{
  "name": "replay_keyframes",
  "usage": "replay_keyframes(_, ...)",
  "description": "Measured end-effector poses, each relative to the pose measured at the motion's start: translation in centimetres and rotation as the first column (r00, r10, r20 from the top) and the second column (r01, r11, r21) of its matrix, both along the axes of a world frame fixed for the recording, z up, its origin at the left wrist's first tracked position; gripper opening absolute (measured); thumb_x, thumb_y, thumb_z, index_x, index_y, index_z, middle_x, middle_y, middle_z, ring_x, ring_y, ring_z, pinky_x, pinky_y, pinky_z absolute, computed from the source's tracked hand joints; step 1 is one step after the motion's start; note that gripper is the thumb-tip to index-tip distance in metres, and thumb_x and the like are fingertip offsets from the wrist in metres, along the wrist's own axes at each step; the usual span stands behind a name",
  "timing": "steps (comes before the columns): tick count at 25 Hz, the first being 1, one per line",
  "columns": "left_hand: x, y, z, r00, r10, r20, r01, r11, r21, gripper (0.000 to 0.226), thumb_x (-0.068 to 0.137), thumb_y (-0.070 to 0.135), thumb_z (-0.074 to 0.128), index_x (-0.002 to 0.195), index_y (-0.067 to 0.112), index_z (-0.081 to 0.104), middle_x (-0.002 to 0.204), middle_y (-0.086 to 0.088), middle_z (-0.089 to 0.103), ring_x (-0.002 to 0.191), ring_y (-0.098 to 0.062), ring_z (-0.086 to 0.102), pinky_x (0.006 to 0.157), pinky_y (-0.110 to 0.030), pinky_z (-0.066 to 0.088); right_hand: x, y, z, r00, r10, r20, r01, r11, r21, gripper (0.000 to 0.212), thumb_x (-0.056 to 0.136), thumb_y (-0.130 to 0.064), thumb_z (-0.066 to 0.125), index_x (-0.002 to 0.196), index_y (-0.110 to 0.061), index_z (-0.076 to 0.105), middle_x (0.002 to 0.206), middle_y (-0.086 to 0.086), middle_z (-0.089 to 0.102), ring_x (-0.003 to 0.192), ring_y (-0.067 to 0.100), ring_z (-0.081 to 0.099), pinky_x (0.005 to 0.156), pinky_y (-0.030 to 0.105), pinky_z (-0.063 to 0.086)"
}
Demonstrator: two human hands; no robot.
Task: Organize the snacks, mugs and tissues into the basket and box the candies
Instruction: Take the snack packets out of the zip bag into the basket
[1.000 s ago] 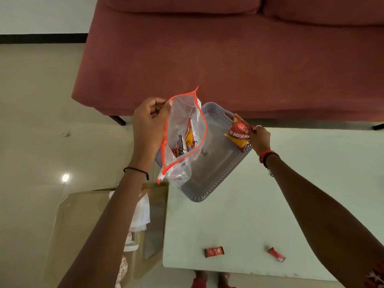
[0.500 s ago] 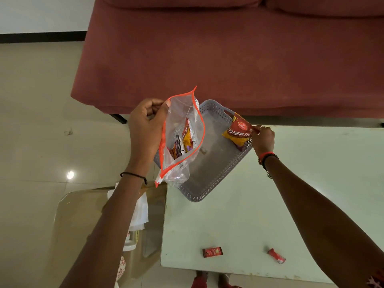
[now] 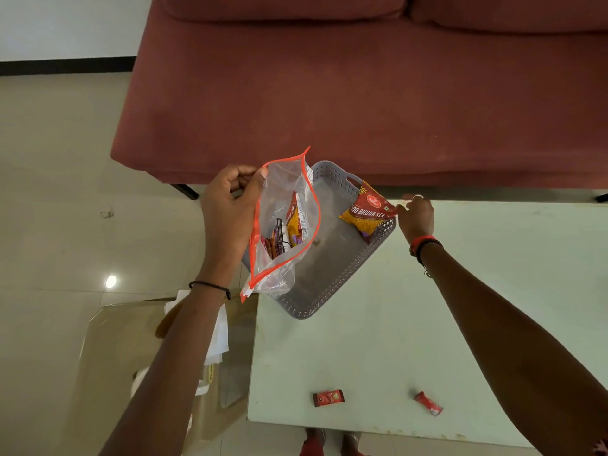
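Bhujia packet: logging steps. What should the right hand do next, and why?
Probably draw the right hand away from the bhujia packet: it already rests inside the basket against the rim, and the zip bag in the left hand holds more snacks.

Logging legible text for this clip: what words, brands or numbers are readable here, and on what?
"DO BHUJIA SEV": on the red snack packet leaning on the grey basket rim; its start does not show.
Logo above it: too small to read.
Packets inside the zip bag: unreadable.
Two red candies on the table: blurred.
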State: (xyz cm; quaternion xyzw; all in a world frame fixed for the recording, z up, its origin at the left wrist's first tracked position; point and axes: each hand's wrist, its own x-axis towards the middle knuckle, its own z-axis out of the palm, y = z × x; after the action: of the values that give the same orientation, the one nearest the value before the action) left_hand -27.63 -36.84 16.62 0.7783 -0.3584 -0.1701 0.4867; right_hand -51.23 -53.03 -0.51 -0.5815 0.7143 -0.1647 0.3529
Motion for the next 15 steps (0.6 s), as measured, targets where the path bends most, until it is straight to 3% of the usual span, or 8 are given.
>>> replay_keyframes(3,-0.8,0.5,0.3,1.0,-0.005,0.013,0.005,1.0,0.004,0.02,0.09,0.025,0.061,0.093,0.006,0.067,0.079,0.0,0.065,0.062,-0.004,0.057,0.06,-0.005,0.045,1.6,0.5,5.2,0.989,0.025,0.146,-0.008,0.993,-0.12,0.021,0.09,-0.015,0.059,0.104,-0.001,0.065,0.108,0.013,0.068,0.095,0.02,0.063,0.08,0.023,0.049)
replay_keyframes(6,-1.9,1.2,0.7,1.0,-0.002,0.013,0.002,1.0,0.005,0.018,0.09,0.023,0.061,0.092,0.006,0.067,0.079,0.003,0.064,0.065,0.005,0.058,0.061,-0.002,0.044,3.4,2.6,13.1,0.924,0.28,0.259,-0.189,0.927,-0.325,0.011,0.084,-0.025,0.069,0.085,-0.014,0.069,0.078,-0.009,0.066,0.068,-0.002,0.058,0.063,0.003,0.045)
replay_keyframes(8,-2.7,1.6,1.2,0.999,-0.009,0.03,0.009,1.0,0.011,0.018,0.09,0.021,0.061,0.092,0.004,0.067,0.079,0.003,0.063,0.065,0.009,0.057,0.061,-0.001,0.042,4.1,5.1,18.3,0.787,0.575,0.223,-0.406,0.756,-0.514,0.006,0.08,-0.025,0.07,0.082,-0.02,0.073,0.073,-0.019,0.062,0.069,-0.008,0.059,0.066,0.001,0.043)
replay_keyframes(10,-3.6,2.1,1.7,0.998,-0.033,0.045,0.032,0.999,0.016,0.017,0.089,0.02,0.062,0.092,0.004,0.068,0.08,0.003,0.064,0.066,0.006,0.057,0.061,0.0,0.041,4.8,6.7,21.4,0.537,0.843,0.028,-0.667,0.445,-0.598,0.011,0.081,-0.021,0.067,0.088,-0.018,0.075,0.079,-0.015,0.067,0.078,-0.01,0.059,0.072,0.005,0.044)
replay_keyframes(12,-4.6,2.6,2.2,0.996,-0.07,0.063,0.069,0.997,0.018,0.017,0.089,0.021,0.063,0.092,0.005,0.068,0.08,0.002,0.065,0.067,0.0,0.057,0.06,-0.002,0.041,5.7,7.9,22.4,0.232,0.942,-0.242,-0.916,0.127,-0.382,0.02,0.088,-0.016,0.059,0.102,-0.016,0.074,0.098,-0.002,0.074,0.089,0.005,0.066,0.081,0.019,0.05)
replay_keyframes(13,-5.1,2.9,2.3,0.994,-0.087,0.071,0.086,0.996,0.019,0.017,0.089,0.021,0.063,0.092,0.005,0.069,0.08,0.002,0.065,0.067,-0.002,0.057,0.061,-0.003,0.041,6.1,8.5,22.2,0.115,0.943,-0.312,-0.973,0.044,-0.226,0.024,0.091,-0.012,0.055,0.109,-0.014,0.07,0.108,0.003,0.072,0.097,0.015,0.067,0.085,0.025,0.05)
replay_keyframes(15,-6.5,3.6,2.8,0.992,-0.099,0.073,0.098,0.995,0.017,0.015,0.089,0.019,0.063,0.091,0.006,0.07,0.078,0.002,0.064,0.066,-0.006,0.056,0.061,-0.005,0.041,6.1,10.3,21.0,-0.034,0.922,-0.387,-0.999,-0.032,0.012,0.032,0.094,-0.007,0.048,0.124,-0.012,0.061,0.121,0.008,0.065,0.109,0.023,0.062,0.089,0.03,0.048)
